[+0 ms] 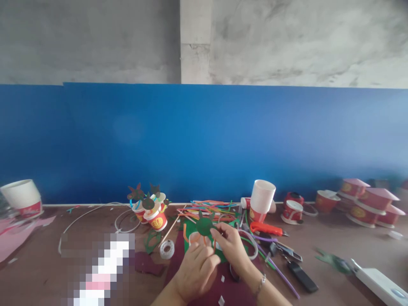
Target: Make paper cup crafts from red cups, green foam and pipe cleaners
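Directly ahead of me, a white paper cup [195,238] stands low, mostly hidden by my hands. My left hand [196,270] is closed round its near side. A dark green paper cutout [204,226] with pointed tips rises above the cup's rim. My right hand [232,248] pinches the cutout's right edge between thumb and fingers. One orange straw [185,233] sticks up, bent, left of the cup; more orange shows below the cutout. Beneath lie green and maroon sheets of paper [178,272] with small white scraps.
Decorated paper cups [157,221] stand left, beside a tape roll [167,249]. Behind are many coloured straws [210,207] and a cup stack [262,199]. To the right lie an orange-handled cutter [266,228], a black key fob [302,275] and a white glue gun [381,282].
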`<act>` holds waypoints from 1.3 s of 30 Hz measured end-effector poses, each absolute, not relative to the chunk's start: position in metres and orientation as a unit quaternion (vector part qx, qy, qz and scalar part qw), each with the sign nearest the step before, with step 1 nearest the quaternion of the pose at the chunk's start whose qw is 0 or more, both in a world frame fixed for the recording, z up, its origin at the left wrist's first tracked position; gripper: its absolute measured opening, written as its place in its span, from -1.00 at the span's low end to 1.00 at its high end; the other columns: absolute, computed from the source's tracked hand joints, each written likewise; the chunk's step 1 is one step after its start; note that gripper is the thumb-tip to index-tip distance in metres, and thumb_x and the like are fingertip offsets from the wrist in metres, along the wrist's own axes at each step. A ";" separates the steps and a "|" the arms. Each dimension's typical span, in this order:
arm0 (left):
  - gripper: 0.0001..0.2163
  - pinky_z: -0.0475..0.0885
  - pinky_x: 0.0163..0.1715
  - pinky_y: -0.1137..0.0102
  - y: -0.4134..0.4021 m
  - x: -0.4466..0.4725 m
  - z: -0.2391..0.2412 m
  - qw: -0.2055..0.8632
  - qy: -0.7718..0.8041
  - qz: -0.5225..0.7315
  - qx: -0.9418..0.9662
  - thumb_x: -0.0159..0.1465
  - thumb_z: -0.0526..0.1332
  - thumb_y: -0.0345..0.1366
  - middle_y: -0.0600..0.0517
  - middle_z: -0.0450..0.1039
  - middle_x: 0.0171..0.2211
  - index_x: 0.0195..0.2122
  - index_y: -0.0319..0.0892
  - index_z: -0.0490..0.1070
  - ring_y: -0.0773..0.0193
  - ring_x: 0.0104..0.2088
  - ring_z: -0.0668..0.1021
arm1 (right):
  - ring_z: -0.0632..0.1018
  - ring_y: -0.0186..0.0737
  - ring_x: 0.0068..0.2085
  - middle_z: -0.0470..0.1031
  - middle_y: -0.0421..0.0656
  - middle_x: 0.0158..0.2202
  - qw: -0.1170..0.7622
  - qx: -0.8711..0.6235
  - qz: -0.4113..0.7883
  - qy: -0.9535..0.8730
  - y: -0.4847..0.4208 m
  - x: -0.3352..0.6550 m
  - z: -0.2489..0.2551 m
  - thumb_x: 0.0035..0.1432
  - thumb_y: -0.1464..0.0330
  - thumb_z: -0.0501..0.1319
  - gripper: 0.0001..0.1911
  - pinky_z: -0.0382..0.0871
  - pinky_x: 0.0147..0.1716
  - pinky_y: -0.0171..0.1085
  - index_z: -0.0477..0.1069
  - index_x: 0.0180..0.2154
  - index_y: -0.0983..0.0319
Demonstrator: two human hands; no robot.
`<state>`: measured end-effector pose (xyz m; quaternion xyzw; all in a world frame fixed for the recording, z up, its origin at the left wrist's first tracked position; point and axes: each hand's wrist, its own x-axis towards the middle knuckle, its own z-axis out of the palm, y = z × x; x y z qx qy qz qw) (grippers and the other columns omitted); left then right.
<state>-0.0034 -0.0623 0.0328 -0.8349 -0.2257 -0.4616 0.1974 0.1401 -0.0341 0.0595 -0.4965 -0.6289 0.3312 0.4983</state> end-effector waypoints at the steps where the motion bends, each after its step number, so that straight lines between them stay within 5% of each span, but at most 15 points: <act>1: -0.82 0.39 -0.16 0.26 -0.063 -0.004 0.033 0.191 -0.222 -0.459 -0.839 0.20 0.00 -0.52 0.00 0.41 -0.42 -0.26 -0.21 0.33 0.29 -0.41 0.45 | 0.19 -0.37 -0.53 0.16 -0.31 -0.62 0.498 -0.498 0.325 -0.631 -0.034 0.141 0.060 0.06 0.23 0.15 -0.72 0.06 -0.54 -0.36 0.27 -0.58 0.25; 5: -0.74 0.35 -0.01 0.14 -0.064 -0.009 0.030 0.174 -0.247 -0.494 -0.815 0.21 0.05 -0.49 -0.14 0.44 -0.15 -0.08 -0.21 0.31 0.13 -0.07 0.45 | 0.17 -0.37 -0.55 0.12 -0.32 -0.64 0.509 -0.503 0.332 -0.614 -0.030 0.144 0.058 0.04 0.22 0.16 -0.71 0.04 -0.56 -0.37 0.20 -0.59 0.23; 8: -0.64 0.30 0.04 0.03 -0.058 -0.014 0.023 0.104 -0.349 -0.580 -0.729 0.27 0.02 -0.45 -0.25 0.29 0.06 0.11 -0.23 0.19 0.01 0.12 0.32 | 0.18 -0.38 -0.56 0.14 -0.32 -0.64 0.513 -0.502 0.380 -0.584 -0.024 0.148 0.054 0.03 0.17 0.16 -0.68 0.05 -0.57 -0.37 0.21 -0.59 0.23; 11: -0.61 0.25 0.10 0.00 -0.044 -0.016 0.013 -0.041 -0.433 -0.633 -0.640 0.34 -0.03 -0.33 -0.25 0.16 0.17 0.19 -0.21 0.09 0.02 0.18 0.27 | 0.16 -0.40 -0.57 0.12 -0.34 -0.64 0.506 -0.508 0.404 -0.568 -0.017 0.154 0.050 0.01 0.13 0.17 -0.66 0.02 -0.57 -0.37 0.21 -0.59 0.23; 15: -0.58 0.35 0.06 0.14 -0.025 -0.014 0.001 -0.278 -0.449 -0.630 -0.570 0.36 -0.10 -0.12 -0.22 0.31 0.10 0.16 -0.22 0.14 0.10 0.09 0.41 | 0.15 -0.41 -0.58 0.09 -0.35 -0.66 0.489 -0.516 0.380 -0.592 -0.012 0.159 0.043 0.03 0.11 0.15 -0.62 0.00 -0.58 -0.37 0.21 -0.62 0.23; 18: -0.53 0.37 0.03 0.18 -0.020 -0.013 -0.003 -0.338 -0.453 -0.627 -0.535 0.32 -0.07 -0.01 -0.21 0.38 0.05 0.10 -0.23 0.22 0.09 0.05 0.45 | 0.27 -0.35 -0.56 0.21 -0.31 -0.66 0.465 -0.524 0.357 -0.618 -0.009 0.161 0.040 0.11 0.12 0.08 -0.62 0.11 -0.54 -0.36 0.32 -0.58 0.25; 21: -0.54 0.34 0.06 0.18 -0.019 -0.015 -0.003 -0.325 -0.470 -0.621 -0.536 0.28 0.00 0.00 -0.19 0.37 0.06 0.07 -0.21 0.26 0.08 0.09 0.42 | 0.47 -0.21 -0.39 0.49 -0.17 -0.46 0.431 -0.526 0.334 -0.653 -0.006 0.166 0.041 0.14 0.19 0.04 -0.64 0.29 -0.36 -0.31 0.49 -0.33 0.29; 25: -0.56 0.43 -0.09 0.18 -0.015 -0.019 -0.008 -0.326 -0.485 -0.601 -0.545 0.26 0.05 -0.05 -0.17 0.48 -0.11 0.06 -0.22 0.24 0.09 -0.10 0.54 | 0.54 -0.17 -0.24 0.57 -0.08 -0.30 0.304 -0.619 0.197 -0.697 -0.002 0.182 0.045 0.18 0.38 -0.07 -0.58 0.32 -0.23 -0.31 0.42 -0.03 0.32; 31: -0.62 0.42 -0.07 0.14 -0.011 -0.021 -0.015 -0.279 -0.511 -0.592 -0.557 0.28 0.01 -0.15 -0.21 0.41 -0.03 0.06 -0.22 0.23 0.08 -0.04 0.50 | 0.52 -0.16 -0.24 0.56 -0.08 -0.30 0.209 -0.699 0.093 -0.677 0.002 0.211 0.053 0.07 0.49 0.01 -0.72 0.25 -0.31 -0.32 0.49 -0.35 0.25; 39: -0.58 0.13 0.14 -0.04 -0.030 -0.014 0.002 -0.002 -0.528 -0.546 -0.651 0.26 0.10 -0.26 -0.21 0.04 0.24 0.15 -0.17 0.18 -0.06 0.24 0.14 | 0.51 -0.15 -0.44 0.50 -0.06 -0.52 0.114 -0.716 0.083 -0.684 -0.005 0.218 0.062 0.08 0.30 0.09 -0.71 0.07 -0.54 -0.32 0.42 -0.59 0.25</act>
